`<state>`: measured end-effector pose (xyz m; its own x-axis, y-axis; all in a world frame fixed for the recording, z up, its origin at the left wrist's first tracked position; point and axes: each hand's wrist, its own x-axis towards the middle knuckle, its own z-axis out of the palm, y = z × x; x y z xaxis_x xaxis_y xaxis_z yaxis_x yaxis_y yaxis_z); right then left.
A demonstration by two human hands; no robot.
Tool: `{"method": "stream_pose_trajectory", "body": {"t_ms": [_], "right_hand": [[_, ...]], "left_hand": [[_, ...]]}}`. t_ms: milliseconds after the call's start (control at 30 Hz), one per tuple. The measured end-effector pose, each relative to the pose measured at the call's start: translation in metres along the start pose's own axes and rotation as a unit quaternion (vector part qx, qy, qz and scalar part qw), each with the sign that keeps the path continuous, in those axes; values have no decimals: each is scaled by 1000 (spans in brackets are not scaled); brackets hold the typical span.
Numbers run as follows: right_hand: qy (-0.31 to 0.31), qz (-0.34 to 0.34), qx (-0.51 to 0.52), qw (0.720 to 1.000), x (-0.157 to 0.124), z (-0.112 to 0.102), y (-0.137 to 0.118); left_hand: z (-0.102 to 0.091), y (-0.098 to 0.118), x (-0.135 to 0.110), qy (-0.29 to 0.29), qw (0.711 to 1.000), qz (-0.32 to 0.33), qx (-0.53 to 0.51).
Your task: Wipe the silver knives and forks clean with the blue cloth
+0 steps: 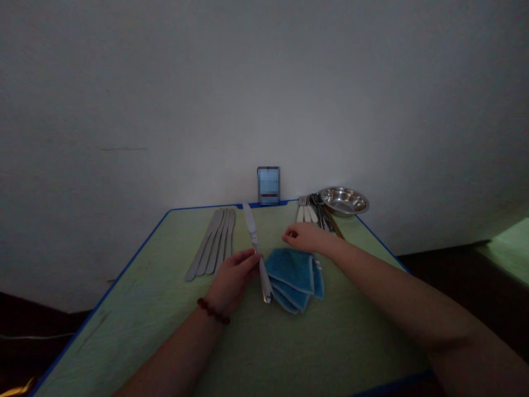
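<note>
My left hand (233, 278), with a bead bracelet on the wrist, pinches a steel table knife (257, 249) near its middle. The blade points away toward the wall and the handle end rests by a folded blue cloth (294, 278). My right hand (308, 238) hovers just beyond the cloth with its fingers curled; whether it holds anything I cannot make out. A row of several steel knives (212, 241) lies on the table to the left of the held knife.
A green table with a blue edge (136, 251) stands against a white wall. At the back right lie white-handled utensils (308, 212) and a steel bowl (344, 200). A small blurred screen (268, 186) leans on the wall.
</note>
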<state>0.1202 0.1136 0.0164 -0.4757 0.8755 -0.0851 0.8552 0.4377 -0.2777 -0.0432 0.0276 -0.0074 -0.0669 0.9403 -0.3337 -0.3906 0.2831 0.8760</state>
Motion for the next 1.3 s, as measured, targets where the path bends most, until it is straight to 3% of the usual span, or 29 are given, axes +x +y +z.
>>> {"method": "stream_pose_trajectory", "body": {"t_ms": [200, 700, 900, 1067, 1167, 1300], "right_hand": [[-71, 7, 46, 996, -21, 9, 2], [-92, 22, -1, 996, -24, 17, 2], [-96, 29, 68, 993, -29, 9, 4], [-67, 84, 142, 984, -32, 4, 1], [-37, 116, 293, 949, -31, 8, -1], [-37, 159, 530, 832, -32, 14, -11]], "left_hand": [[-1, -1, -1, -21, 1000, 9, -3], [0, -2, -7, -8, 1000, 17, 3], [-3, -3, -7, -19, 1000, 24, -3], [-4, -1, -10, -37, 999, 27, -7], [-2, 1, -14, -48, 998, 26, -8], [0, 3, -18, -50, 998, 26, -12]]}}
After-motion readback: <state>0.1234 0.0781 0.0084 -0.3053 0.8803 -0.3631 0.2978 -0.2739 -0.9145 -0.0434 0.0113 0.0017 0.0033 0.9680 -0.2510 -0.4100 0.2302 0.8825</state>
